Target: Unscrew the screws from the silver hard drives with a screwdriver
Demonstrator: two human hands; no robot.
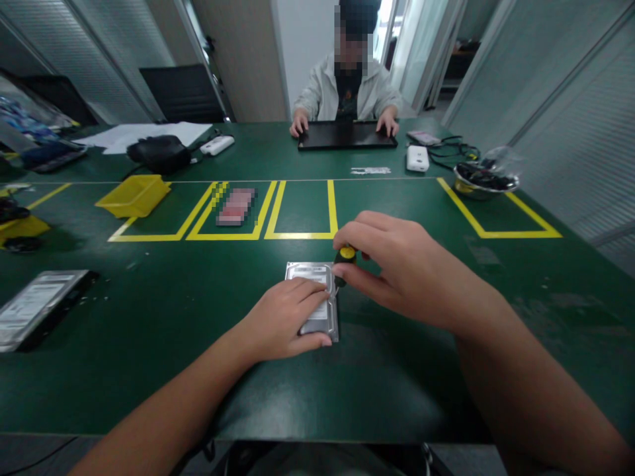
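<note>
A small silver hard drive (315, 324) lies on the green table in front of me. My left hand (285, 317) rests over it, fingers across its label and thumb along its near edge, holding it against the tabletop. A screwdriver (346, 256) with a short black and yellow handle stands nearly upright at the drive's right edge. My right hand (391, 264) is closed round that handle, thumb and fingers pinching it from above. The tip meets the drive's edge region, but I cannot make out whether it sits in a screw.
A larger hard drive (44, 301) lies at the left. Beyond are a yellow bin (135, 196), a blurred pink item (237, 206) in a taped box and a metal bowl (483, 192) of dark parts. Opposite, a person's hands hold a black panel (347, 135).
</note>
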